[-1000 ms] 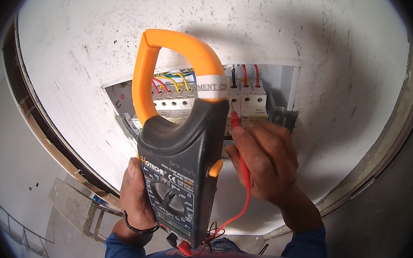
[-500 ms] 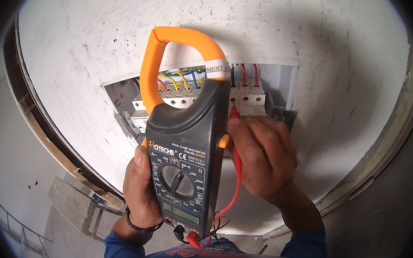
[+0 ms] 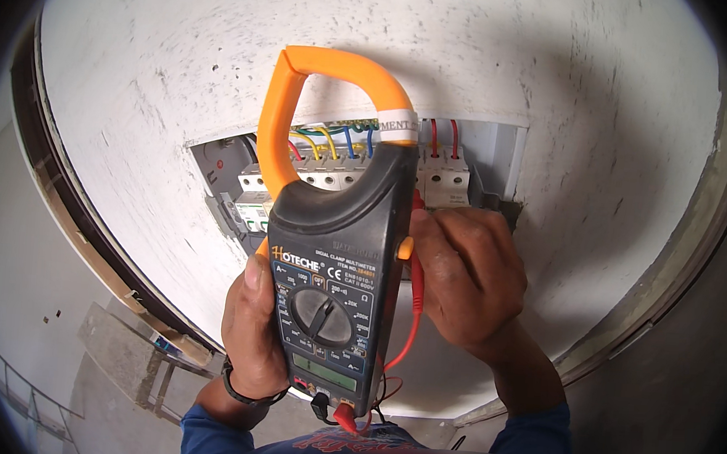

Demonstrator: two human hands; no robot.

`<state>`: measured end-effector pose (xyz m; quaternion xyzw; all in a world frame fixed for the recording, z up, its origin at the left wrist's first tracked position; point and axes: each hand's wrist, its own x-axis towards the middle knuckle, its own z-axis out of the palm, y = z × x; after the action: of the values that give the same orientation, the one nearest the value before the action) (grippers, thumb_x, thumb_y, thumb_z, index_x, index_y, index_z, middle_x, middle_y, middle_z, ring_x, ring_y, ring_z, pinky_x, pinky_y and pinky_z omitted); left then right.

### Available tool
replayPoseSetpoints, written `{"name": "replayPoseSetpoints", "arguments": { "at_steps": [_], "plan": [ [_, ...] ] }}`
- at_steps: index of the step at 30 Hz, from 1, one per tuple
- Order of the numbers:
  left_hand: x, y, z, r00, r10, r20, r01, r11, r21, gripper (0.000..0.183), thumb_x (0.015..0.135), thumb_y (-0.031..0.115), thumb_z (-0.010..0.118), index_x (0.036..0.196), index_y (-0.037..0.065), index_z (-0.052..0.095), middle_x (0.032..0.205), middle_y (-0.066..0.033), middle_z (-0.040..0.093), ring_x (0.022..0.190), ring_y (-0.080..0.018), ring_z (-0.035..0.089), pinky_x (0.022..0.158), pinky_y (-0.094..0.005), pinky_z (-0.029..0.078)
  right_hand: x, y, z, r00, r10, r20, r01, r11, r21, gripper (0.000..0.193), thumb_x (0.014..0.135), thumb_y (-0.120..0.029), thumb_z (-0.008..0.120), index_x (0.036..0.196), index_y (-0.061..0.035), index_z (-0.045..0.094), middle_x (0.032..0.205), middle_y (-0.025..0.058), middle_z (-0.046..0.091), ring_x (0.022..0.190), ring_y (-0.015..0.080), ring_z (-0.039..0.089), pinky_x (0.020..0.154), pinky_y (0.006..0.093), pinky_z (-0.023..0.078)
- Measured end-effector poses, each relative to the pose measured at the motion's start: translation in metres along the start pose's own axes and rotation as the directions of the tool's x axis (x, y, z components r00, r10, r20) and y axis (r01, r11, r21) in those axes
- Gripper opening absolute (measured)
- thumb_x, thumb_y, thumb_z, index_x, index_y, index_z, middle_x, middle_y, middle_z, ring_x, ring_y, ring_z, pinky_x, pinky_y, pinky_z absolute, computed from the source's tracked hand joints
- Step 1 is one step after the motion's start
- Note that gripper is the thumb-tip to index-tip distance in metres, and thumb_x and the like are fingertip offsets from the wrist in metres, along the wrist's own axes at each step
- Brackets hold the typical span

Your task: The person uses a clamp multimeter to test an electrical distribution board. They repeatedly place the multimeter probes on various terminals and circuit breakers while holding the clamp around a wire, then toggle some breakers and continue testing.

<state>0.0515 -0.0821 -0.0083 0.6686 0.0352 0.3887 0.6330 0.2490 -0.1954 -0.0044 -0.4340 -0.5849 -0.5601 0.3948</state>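
My left hand point(image 3: 256, 333) is wrapped round the lower body of a black clamp multimeter point(image 3: 338, 234) with an orange jaw. A dial sits at its middle and a small display below. Black and red plugs are in its bottom end. In my right hand point(image 3: 470, 272), closed at the meter's right side, is a red test probe point(image 3: 417, 286) whose lead runs down to the meter. Its tip is hidden behind the meter, close to the row of white circuit breakers point(image 3: 444, 182). Red, yellow and blue wires point(image 3: 348, 143) enter the breakers from above.
The breakers sit in a distribution box point(image 3: 499, 156) recessed in a scuffed white wall point(image 3: 181, 62). A dark-edged frame point(image 3: 54, 197) curves along the left. At lower left are a grey bench-like platform point(image 3: 115, 349) and a thin railing point(image 3: 31, 398).
The multimeter and my left hand have shifted slightly right in the picture. The meter now covers the red probe's tip, which showed at a breaker before.
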Motion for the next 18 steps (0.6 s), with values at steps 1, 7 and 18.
{"name": "replayPoseSetpoints", "arguments": {
  "at_steps": [1,7,18],
  "plan": [
    [0.000,0.000,0.000,1.000,-0.001,-0.008,0.001,1.000,-0.004,0.082,0.111,0.066,0.026,0.147,-0.004,0.049,0.110,-0.0242,0.076,0.090,-0.0330,0.080,0.071,-0.0368,0.071,0.000,0.000,0.000,1.000,-0.001,0.000,0.001,1.000,0.001,0.036,0.082,-0.009,0.089,0.111,0.0050,0.073,0.096,0.0128,0.069,0.085,0.0250,0.070,0.066,0.0333,0.061],
    [0.001,0.001,0.005,1.000,-0.009,-0.008,0.009,0.999,-0.037,0.082,0.110,0.066,0.026,0.147,-0.004,0.050,0.111,-0.0235,0.076,0.090,-0.0327,0.080,0.072,-0.0371,0.071,-0.001,-0.003,-0.003,0.998,0.050,0.031,-0.052,0.997,0.055,0.046,0.076,0.003,0.085,0.120,0.0044,0.071,0.103,0.0161,0.069,0.091,0.0296,0.069,0.072,0.0389,0.059],
    [-0.006,0.000,0.005,0.999,-0.002,-0.045,0.001,0.999,-0.033,0.082,0.111,0.065,0.022,0.144,-0.004,0.052,0.101,-0.0242,0.075,0.082,-0.0283,0.079,0.065,-0.0324,0.067,-0.010,-0.002,-0.005,0.999,0.023,-0.030,-0.022,1.000,0.019,0.040,0.082,-0.007,0.089,0.116,0.0044,0.071,0.101,0.0137,0.069,0.089,0.0274,0.070,0.070,0.0358,0.061]
  ]
}}
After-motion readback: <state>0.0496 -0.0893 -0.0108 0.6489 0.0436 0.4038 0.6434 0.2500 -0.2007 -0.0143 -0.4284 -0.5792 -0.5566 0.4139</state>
